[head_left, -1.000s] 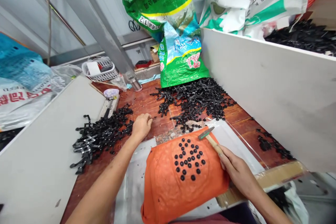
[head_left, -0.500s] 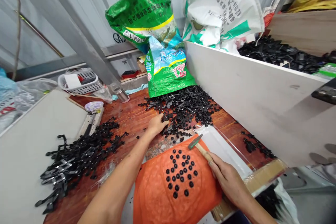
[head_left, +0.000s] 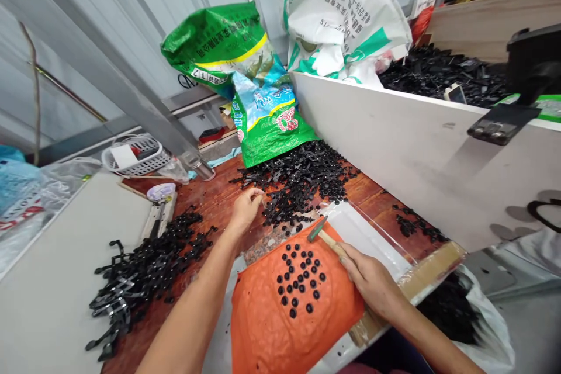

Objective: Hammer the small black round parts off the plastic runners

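My right hand (head_left: 372, 280) is wrapped round the wooden handle of a small hammer (head_left: 318, 229), its greenish metal head over the top edge of an orange sheet (head_left: 263, 321). Several small round black caps (head_left: 302, 287) lie scattered on that sheet. At the left edge of a heap of black plastic parts (head_left: 307, 178), my left hand (head_left: 246, 208) has its fingers curled together in a pinch. Whatever lies between those fingertips is too small to make out.
A green sack (head_left: 272, 128) stands behind the heap. A white board (head_left: 394, 134) walls off the right side, with a black clamp (head_left: 504, 123) on it. To the left lie a pile of black stalked parts (head_left: 144, 274), a steel cup (head_left: 202, 166) and a white basket (head_left: 135, 158).
My left hand has drawn back a little leftward from the heap, its fingers now closer together. The hammer stays in my right hand. My view has turned slightly, bringing the black clamp into sight.
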